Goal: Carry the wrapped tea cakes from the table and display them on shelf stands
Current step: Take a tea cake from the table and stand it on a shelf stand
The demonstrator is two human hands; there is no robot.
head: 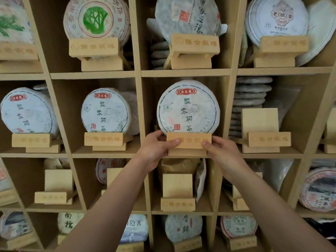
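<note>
Item: wrapped tea cake point(188, 107), upright on a wooden stand point(189, 140), middle compartment of the shelf point(185, 73).

Grip, left hand point(156, 146): I see the thumb across the stand's front plate, fingers curled behind its left end, pinching it.

Grip, right hand point(221, 151): same hold on the stand's right end.

Neighbours: empty stand point(261, 135) one compartment to the right; another empty stand point(178, 195) directly below.

Risk, my judgement: the stand sits at the shelf's front edge; an uneven nudge could tilt it, and the cake could roll out forward.
</note>
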